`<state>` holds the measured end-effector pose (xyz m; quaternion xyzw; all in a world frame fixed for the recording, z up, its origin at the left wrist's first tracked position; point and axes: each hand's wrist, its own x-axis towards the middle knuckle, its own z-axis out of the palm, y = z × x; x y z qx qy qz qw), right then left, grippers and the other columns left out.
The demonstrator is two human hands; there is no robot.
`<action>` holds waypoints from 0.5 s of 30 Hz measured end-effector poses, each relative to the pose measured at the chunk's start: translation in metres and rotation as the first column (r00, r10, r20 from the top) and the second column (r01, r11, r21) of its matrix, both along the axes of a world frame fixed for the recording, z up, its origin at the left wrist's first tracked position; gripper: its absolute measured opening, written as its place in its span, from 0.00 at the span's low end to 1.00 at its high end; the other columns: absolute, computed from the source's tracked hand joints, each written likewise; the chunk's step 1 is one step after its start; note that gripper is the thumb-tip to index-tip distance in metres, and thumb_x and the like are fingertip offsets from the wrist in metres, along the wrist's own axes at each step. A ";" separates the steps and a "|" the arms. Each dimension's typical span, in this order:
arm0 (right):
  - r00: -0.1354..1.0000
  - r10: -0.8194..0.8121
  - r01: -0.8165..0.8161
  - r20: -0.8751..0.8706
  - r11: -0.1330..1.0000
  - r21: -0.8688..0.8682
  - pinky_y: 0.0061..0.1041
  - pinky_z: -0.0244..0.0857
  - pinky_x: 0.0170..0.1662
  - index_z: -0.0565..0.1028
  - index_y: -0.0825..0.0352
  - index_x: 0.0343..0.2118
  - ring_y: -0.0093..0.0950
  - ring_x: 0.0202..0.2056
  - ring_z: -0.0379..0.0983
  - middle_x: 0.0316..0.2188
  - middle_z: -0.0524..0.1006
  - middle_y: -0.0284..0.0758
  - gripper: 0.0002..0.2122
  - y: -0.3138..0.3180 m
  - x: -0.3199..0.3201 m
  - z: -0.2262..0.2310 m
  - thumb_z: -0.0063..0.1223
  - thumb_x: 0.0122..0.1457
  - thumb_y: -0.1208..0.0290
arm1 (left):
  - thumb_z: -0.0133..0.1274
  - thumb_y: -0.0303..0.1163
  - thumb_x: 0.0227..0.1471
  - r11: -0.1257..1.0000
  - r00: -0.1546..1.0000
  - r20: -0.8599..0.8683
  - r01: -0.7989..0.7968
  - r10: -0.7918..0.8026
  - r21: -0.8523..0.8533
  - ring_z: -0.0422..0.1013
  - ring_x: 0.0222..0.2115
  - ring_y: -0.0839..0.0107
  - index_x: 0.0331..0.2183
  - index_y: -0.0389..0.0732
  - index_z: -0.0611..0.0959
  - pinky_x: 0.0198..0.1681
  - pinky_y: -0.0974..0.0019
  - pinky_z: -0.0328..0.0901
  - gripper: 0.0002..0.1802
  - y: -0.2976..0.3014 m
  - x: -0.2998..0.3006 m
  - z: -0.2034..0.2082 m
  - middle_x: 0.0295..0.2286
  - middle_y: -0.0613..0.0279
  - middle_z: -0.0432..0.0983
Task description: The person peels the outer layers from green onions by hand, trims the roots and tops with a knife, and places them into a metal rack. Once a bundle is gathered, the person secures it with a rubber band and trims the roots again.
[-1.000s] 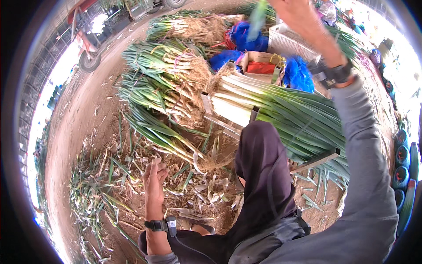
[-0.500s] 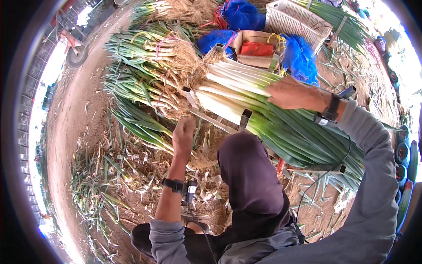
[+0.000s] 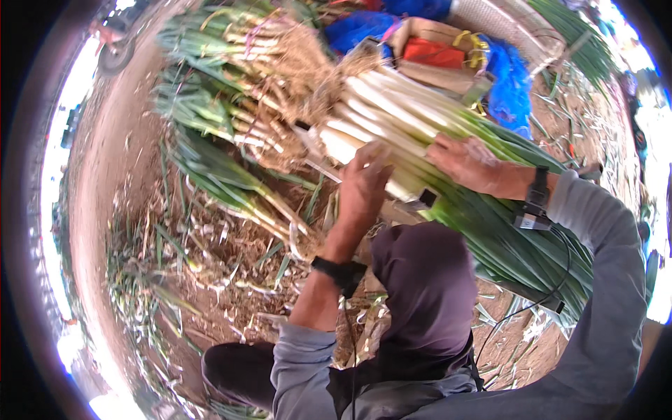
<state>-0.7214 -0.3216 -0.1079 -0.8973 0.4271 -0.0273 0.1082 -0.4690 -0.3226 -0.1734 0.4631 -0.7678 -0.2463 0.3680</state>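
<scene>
A thick row of leeks lies across a metal rack, white stalks and roots to the left, green leaves to the lower right. My right hand rests on them where white turns to green, its fingers curled down over stalks. My left hand is at the near white stalks, fingers bent and smeared by motion; whether it grips a stalk is unclear. Left of the rack, more leeks with hairy roots lie in bunches on the ground, one bunch tied with pink string.
Behind the rack stands a cardboard box with a red item in it, between blue netting and more blue bundles. A white plastic crate is at the back right. Leaf scraps litter the soil, and a wheel shows far left.
My left hand has risen to the right, from beside the rack to the white stalks. My right hand stays on the leeks at nearly the same spot. The whole view has shifted slightly.
</scene>
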 end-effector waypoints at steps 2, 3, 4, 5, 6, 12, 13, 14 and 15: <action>1.000 0.000 0.002 0.015 0.998 -0.070 0.41 0.67 0.28 0.68 0.63 0.39 0.43 0.26 0.72 0.35 0.69 0.41 0.09 0.000 0.003 0.003 0.50 0.54 0.75 | 0.60 0.30 0.52 0.998 0.999 -0.054 0.000 -0.003 -0.060 0.70 0.50 0.53 0.48 0.42 0.82 0.52 0.51 0.65 0.19 0.001 -0.001 -0.013 0.51 0.53 0.73; 0.999 0.037 -0.035 0.032 0.997 -0.075 0.41 0.67 0.28 0.68 0.63 0.39 0.43 0.26 0.72 0.35 0.69 0.41 0.09 -0.001 0.005 0.000 0.50 0.54 0.75 | 0.59 0.30 0.52 0.997 0.999 -0.052 -0.018 0.014 -0.071 0.69 0.51 0.53 0.48 0.42 0.82 0.52 0.50 0.65 0.19 0.002 -0.003 -0.016 0.51 0.52 0.72; 1.000 0.005 -0.005 -0.003 0.999 -0.047 0.41 0.67 0.28 0.68 0.64 0.39 0.43 0.26 0.72 0.35 0.69 0.42 0.09 -0.004 0.009 -0.004 0.49 0.54 0.76 | 0.59 0.30 0.52 0.996 0.998 -0.048 -0.036 0.032 -0.086 0.69 0.52 0.52 0.48 0.42 0.82 0.52 0.50 0.65 0.19 0.005 -0.001 -0.016 0.51 0.51 0.72; 0.999 -0.030 0.029 -0.042 0.999 -0.022 0.41 0.67 0.29 0.68 0.64 0.39 0.44 0.26 0.72 0.34 0.69 0.43 0.10 -0.005 0.016 -0.006 0.49 0.54 0.77 | 0.60 0.30 0.52 0.995 0.998 -0.059 -0.032 0.026 -0.091 0.69 0.51 0.51 0.48 0.42 0.81 0.52 0.51 0.65 0.20 0.009 0.007 -0.015 0.51 0.50 0.72; 0.999 -0.010 0.009 -0.038 1.000 -0.028 0.41 0.67 0.29 0.68 0.64 0.39 0.44 0.26 0.72 0.34 0.69 0.43 0.10 -0.003 0.019 -0.001 0.49 0.54 0.77 | 0.60 0.31 0.52 0.996 0.997 -0.082 -0.013 0.006 -0.093 0.69 0.50 0.50 0.49 0.41 0.81 0.51 0.51 0.66 0.20 0.013 0.009 -0.007 0.51 0.49 0.71; 0.990 0.018 -0.017 -0.138 1.000 0.011 0.42 0.69 0.38 0.70 0.68 0.45 0.41 0.36 0.74 0.38 0.70 0.43 0.10 0.012 0.019 0.052 0.50 0.61 0.75 | 0.51 0.33 0.62 0.982 0.991 -0.039 -0.117 0.124 0.148 0.72 0.49 0.62 0.53 0.46 0.79 0.52 0.64 0.72 0.17 0.071 0.092 0.071 0.49 0.53 0.74; 0.991 0.039 -0.038 -0.127 0.999 0.010 0.42 0.69 0.38 0.70 0.68 0.45 0.41 0.36 0.74 0.38 0.70 0.43 0.10 0.015 0.032 0.065 0.50 0.61 0.75 | 0.50 0.36 0.63 0.969 0.993 0.001 -0.116 0.118 0.217 0.74 0.46 0.64 0.53 0.47 0.79 0.49 0.65 0.73 0.17 0.083 0.130 0.080 0.46 0.54 0.76; 0.996 0.036 -0.042 -0.085 0.997 -0.070 0.39 0.69 0.39 0.71 0.68 0.48 0.38 0.37 0.74 0.39 0.72 0.42 0.12 0.023 0.038 0.074 0.51 0.62 0.73 | 0.49 0.42 0.64 0.925 0.980 -0.031 -0.175 0.197 0.336 0.76 0.43 0.67 0.53 0.47 0.79 0.44 0.68 0.74 0.19 0.102 0.156 0.089 0.45 0.55 0.78; 0.998 0.026 -0.034 -0.052 0.986 -0.163 0.36 0.70 0.40 0.72 0.68 0.50 0.35 0.37 0.75 0.41 0.74 0.41 0.14 0.027 0.039 0.091 0.51 0.63 0.71 | 0.48 0.43 0.64 0.887 0.966 -0.094 -0.180 0.241 0.426 0.77 0.41 0.69 0.52 0.47 0.80 0.40 0.71 0.75 0.19 0.115 0.179 0.111 0.42 0.55 0.80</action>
